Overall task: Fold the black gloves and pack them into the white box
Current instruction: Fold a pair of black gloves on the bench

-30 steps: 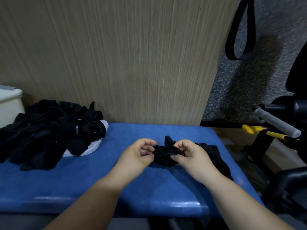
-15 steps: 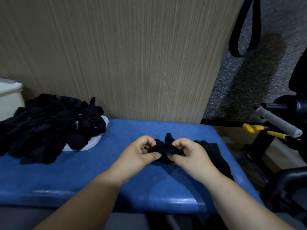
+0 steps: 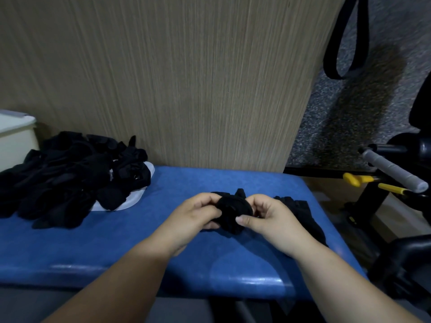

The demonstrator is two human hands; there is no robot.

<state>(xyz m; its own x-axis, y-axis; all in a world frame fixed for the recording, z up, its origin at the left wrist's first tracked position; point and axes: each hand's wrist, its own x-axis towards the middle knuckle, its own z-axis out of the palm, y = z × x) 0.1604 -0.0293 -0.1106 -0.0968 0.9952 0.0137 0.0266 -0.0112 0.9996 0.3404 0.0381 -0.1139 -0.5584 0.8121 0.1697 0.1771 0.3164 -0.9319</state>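
A rolled black glove [image 3: 234, 209] is held just above the blue padded bench [image 3: 116, 248], near its middle. My left hand [image 3: 196, 216] grips its left side with curled fingers, and my right hand [image 3: 268, 217] pinches its right side, thumb in front. More black gloves [image 3: 300, 213] lie flat on the bench behind my right hand. A big heap of black gloves [image 3: 70, 178] sits at the bench's left end. The white box [image 3: 16, 134] stands at the far left edge, partly cut off.
A white sheet or lid [image 3: 137, 197] pokes out from under the heap. A wooden panel [image 3: 186, 78] rises behind the bench. Right of the bench stand black equipment with a grey taped handle [image 3: 394, 171] and yellow parts [image 3: 354, 179]. A black strap [image 3: 345, 43] hangs above.
The glove between my hands has been rolled into a tighter round bundle, and my hands have shifted slightly around it. The heap and box have not moved.
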